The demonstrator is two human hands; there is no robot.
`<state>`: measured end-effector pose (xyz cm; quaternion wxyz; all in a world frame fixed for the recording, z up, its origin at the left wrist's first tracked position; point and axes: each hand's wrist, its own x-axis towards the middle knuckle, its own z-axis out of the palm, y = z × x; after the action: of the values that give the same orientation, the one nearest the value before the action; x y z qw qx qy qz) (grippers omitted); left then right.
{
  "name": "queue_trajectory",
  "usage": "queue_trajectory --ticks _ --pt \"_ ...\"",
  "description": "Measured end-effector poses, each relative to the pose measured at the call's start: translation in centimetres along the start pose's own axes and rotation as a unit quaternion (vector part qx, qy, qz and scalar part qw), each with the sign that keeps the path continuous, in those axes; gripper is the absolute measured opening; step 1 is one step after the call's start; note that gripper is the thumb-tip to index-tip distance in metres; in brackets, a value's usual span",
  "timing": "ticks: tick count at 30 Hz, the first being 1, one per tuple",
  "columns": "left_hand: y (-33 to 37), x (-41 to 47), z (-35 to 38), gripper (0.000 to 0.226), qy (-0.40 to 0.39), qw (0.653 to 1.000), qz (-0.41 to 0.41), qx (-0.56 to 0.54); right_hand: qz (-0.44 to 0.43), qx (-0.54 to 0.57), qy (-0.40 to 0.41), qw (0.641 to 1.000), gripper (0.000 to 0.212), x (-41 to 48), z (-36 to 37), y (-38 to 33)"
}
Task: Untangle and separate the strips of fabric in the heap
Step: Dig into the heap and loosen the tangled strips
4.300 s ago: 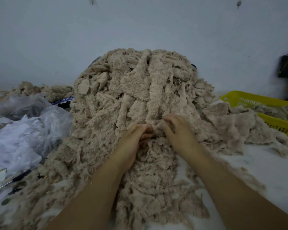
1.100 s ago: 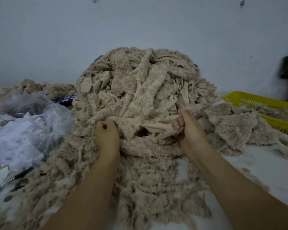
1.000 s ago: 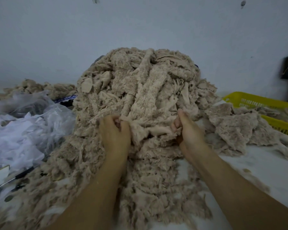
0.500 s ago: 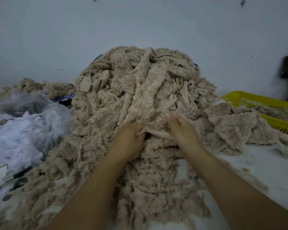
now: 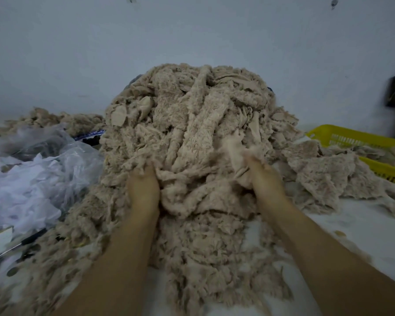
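Observation:
A tall heap of beige fuzzy fabric strips [image 5: 192, 124] rises in the middle of the white table, against the wall. My left hand [image 5: 143, 190] is dug into the heap's lower front with its fingers buried in the strips. My right hand [image 5: 263, 179] grips a bunch of fabric strips [image 5: 235, 151] at the heap's right front; its fingertips are hidden in the blurred cloth. A band of fabric sags between the two hands. More loose strips spread down toward me over the table.
Crumpled clear plastic bags [image 5: 32, 179] lie at the left, with scissors [image 5: 14, 247] at the near left edge. A yellow basket [image 5: 356, 140] holding more strips stands at the right, a smaller fabric pile [image 5: 328, 174] beside it. Bare white table [image 5: 363, 229] shows at the right.
Both hands have moved apart from the heap's centre front, the left one left and the right one right, stretching a band of fabric between them.

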<state>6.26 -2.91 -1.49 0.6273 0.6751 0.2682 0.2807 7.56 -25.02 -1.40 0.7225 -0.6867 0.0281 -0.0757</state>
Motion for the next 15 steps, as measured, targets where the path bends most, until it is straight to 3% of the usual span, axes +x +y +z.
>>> queue_trajectory --ticks 3,5,8,11,15 --pt "0.2 -2.5 1.3 0.02 -0.018 0.976 0.191 0.103 0.069 0.136 -0.021 0.988 0.03 0.2 0.0 -0.4" --pt "0.0 -3.5 1.7 0.028 -0.046 0.929 0.334 0.151 0.086 0.189 -0.048 0.977 0.027 0.0 0.2 -0.3" --pt "0.8 -4.8 1.9 0.031 -0.105 0.874 0.459 0.117 0.087 0.236 -0.092 0.963 0.018 -0.4 0.7 -0.4" --pt "1.2 -6.3 2.3 0.038 -0.252 0.853 0.434 0.142 0.091 0.23 -0.097 0.964 0.021 -0.7 1.1 -0.5" --pt "0.1 -6.1 2.6 0.026 -0.411 0.818 0.351 0.197 0.09 0.215 -0.077 0.969 0.025 -0.6 1.3 -0.5"
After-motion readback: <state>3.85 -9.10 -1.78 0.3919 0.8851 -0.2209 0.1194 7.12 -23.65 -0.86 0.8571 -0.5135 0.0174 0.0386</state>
